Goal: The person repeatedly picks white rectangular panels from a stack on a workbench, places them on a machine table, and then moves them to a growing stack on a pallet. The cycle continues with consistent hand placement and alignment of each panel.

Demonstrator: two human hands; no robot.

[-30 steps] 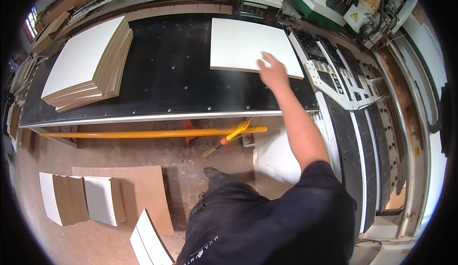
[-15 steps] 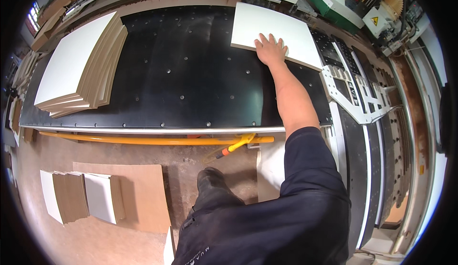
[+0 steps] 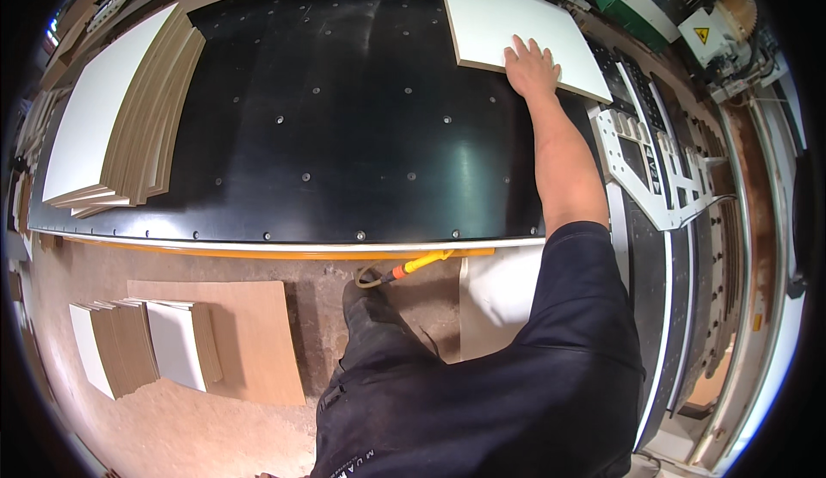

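Palm down, my right hand lies with its fingers spread near the front edge of a white-faced board. The board rests flat at the far right of a black machine table dotted with screws. Its near right corner reaches the white metal bracket with cut-out openings. At the table's left end sits a stack of similar white boards, their brown edges slightly uneven. My left hand is out of view.
Below the table's front edge hang a yellow bar and a yellow air gun with a hose. More white boards stand on a brown sheet on the floor. Machinery with a warning sign occupies the far right, beside long rails.
My right hand and the board under it have shifted a little to the right, toward the bracket. The view has moved too. A white sliver at the lower edge is gone from sight.
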